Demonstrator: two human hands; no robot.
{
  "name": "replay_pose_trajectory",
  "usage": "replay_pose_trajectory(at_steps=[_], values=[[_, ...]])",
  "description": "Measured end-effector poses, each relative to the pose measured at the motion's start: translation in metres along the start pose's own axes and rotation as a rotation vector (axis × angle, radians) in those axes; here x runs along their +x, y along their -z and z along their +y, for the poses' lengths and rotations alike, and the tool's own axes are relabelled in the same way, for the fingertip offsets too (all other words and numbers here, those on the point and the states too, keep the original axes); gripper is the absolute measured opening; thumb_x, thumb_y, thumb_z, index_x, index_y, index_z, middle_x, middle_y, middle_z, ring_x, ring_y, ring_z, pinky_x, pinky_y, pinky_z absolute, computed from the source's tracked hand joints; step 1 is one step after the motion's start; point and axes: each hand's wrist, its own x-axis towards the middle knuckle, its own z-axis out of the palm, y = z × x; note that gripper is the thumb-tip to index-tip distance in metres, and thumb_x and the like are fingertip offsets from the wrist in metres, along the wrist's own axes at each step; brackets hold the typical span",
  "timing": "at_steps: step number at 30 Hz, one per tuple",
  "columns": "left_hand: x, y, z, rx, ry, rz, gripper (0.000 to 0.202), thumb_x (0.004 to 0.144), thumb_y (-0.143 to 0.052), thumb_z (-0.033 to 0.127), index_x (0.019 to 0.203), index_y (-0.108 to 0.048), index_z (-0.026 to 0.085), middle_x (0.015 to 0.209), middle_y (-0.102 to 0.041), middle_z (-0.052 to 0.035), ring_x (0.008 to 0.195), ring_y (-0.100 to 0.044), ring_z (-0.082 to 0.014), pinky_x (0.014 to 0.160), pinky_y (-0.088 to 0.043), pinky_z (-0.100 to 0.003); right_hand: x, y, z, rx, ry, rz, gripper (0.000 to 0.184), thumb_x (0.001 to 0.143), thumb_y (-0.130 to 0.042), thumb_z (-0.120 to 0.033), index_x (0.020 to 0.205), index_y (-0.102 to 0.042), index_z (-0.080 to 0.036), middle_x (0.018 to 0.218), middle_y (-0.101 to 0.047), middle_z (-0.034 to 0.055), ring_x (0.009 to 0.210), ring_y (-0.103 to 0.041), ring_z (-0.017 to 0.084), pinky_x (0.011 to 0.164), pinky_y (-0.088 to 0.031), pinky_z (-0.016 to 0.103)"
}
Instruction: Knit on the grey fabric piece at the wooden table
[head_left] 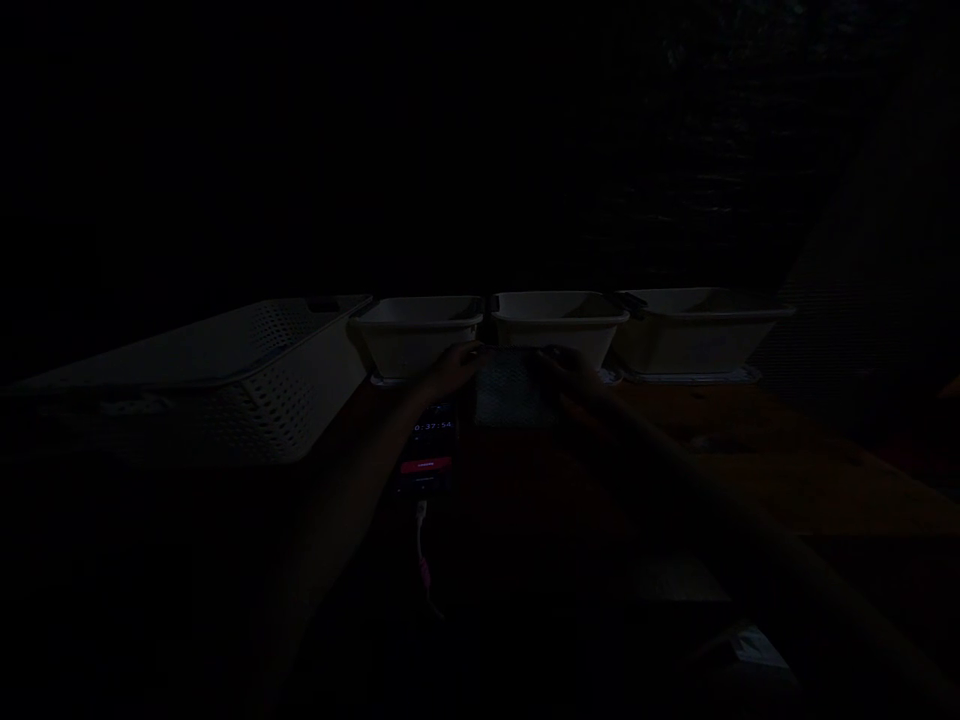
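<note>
The scene is very dark. A grey-blue, textured piece that looks like cloth (pixel 514 392) hangs upright between my hands above the table. My left hand (pixel 459 368) is closed on its upper left corner. At its upper right corner is my right hand (pixel 564 366), dim and closed on the edge. Finger details are hard to make out. Below my left forearm lies a phone (pixel 426 450) with a lit screen showing running digits and a red bar. A white cable (pixel 421 530) is plugged into its lower end.
Three pale tubs stand in a row behind my hands: a left tub (pixel 420 335), a middle tub (pixel 585 328) and a right tub (pixel 697 335). A large perforated white basket (pixel 277 410) sits at the left. The wooden table (pixel 772 450) extends to the right.
</note>
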Motion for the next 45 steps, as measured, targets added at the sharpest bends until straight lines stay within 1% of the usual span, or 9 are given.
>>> replay_pose_trajectory(at_steps=[7,14,21,27,29,34,36,42,45], values=[[0.0,0.0,0.002,-0.041,-0.006,-0.012,0.046,0.081,-0.043,0.052,0.098,-0.058,0.012,0.094,-0.061,-0.0051,0.089,-0.055,-0.018,0.077,-0.04,-0.025,-0.002,-0.003,-0.006,0.057,0.013,0.051,0.053,0.067,-0.052,-0.061,0.079,-0.053,-0.01,0.07,-0.051,0.0034,0.059,-0.043,0.006,0.049,-0.032,0.015],[0.0,0.0,0.0,-0.005,-0.017,-0.021,0.035,0.08,-0.048,0.045,0.093,-0.059,0.015,0.089,-0.061,-0.0035,0.081,-0.056,-0.016,0.072,-0.041,-0.026,0.0,0.002,-0.002,-0.049,-0.016,0.069,0.049,0.066,-0.055,-0.059,0.073,-0.051,-0.01,0.063,-0.046,0.0014,0.054,-0.038,0.004,0.044,-0.026,0.015],[0.0,0.0,-0.003,0.019,-0.012,-0.021,0.035,0.08,-0.048,0.044,0.094,-0.06,0.014,0.087,-0.062,-0.0043,0.076,-0.056,-0.0156,0.069,-0.042,-0.026,0.001,-0.001,-0.001,-0.033,0.017,0.069,0.048,0.067,-0.057,-0.055,0.078,-0.056,-0.009,0.068,-0.052,0.0034,0.057,-0.042,0.006,0.047,-0.03,0.016],[0.001,0.0,-0.002,-0.044,-0.035,0.0,0.035,0.081,-0.049,0.043,0.097,-0.06,0.014,0.093,-0.062,-0.0054,0.082,-0.057,-0.0164,0.071,-0.042,-0.026,-0.002,0.01,-0.014,0.053,-0.058,-0.099,0.051,0.07,-0.055,-0.055,0.099,-0.057,-0.013,0.09,-0.06,0.0074,0.07,-0.054,0.01,0.057,-0.041,0.019],[0.0,-0.001,0.002,-0.043,-0.05,-0.025,0.034,0.082,-0.048,0.043,0.098,-0.06,0.016,0.094,-0.062,-0.0052,0.082,-0.057,-0.0162,0.072,-0.042,-0.027,-0.003,0.015,-0.017,-0.007,-0.054,-0.112,0.053,0.073,-0.05,-0.058,0.1,-0.057,-0.013,0.092,-0.061,0.0092,0.072,-0.055,0.012,0.059,-0.043,0.021],[-0.002,-0.006,0.013,-0.001,-0.128,-0.1,0.027,0.082,-0.05,0.036,0.096,-0.062,0.017,0.093,-0.064,-0.005,0.087,-0.058,-0.0171,0.079,-0.042,-0.03,-0.01,0.009,-0.026,-0.383,0.284,-0.105,0.044,0.077,-0.052,-0.049,0.108,-0.058,-0.018,0.103,-0.06,0.01,0.091,-0.057,0.018,0.08,-0.044,0.03],[-0.002,-0.008,0.015,-0.004,-0.145,-0.119,0.024,0.081,-0.052,0.031,0.098,-0.062,0.017,0.097,-0.064,-0.0061,0.092,-0.058,-0.0178,0.083,-0.042,-0.031,-0.012,0.0,-0.029,-0.505,0.334,-0.126,0.041,0.079,-0.051,-0.045,0.112,-0.057,-0.021,0.108,-0.058,0.0101,0.097,-0.056,0.02,0.085,-0.042,0.032],[-0.003,-0.013,0.018,-0.011,-0.156,-0.176,0.021,0.081,-0.052,0.028,0.096,-0.062,0.016,0.097,-0.065,-0.0057,0.092,-0.059,-0.0172,0.081,-0.043,-0.03,-0.007,-0.016,-0.026,-0.791,0.135,-0.194,0.038,0.082,-0.047,-0.038,0.116,-0.053,-0.021,0.096,-0.063,0.0119,0.079,-0.061,0.021,0.065,-0.041,0.025],[-0.005,-0.015,0.024,-0.038,-0.142,-0.204,0.022,0.081,-0.053,0.033,0.092,-0.061,0.015,0.092,-0.065,-0.0058,0.087,-0.06,-0.0158,0.078,-0.043,-0.029,-0.004,-0.015,-0.021,-0.763,0.133,-0.277,0.031,0.083,-0.045,-0.029,0.11,-0.056,-0.02,0.095,-0.064,0.0086,0.081,-0.061,0.017,0.063,-0.039,0.021]])
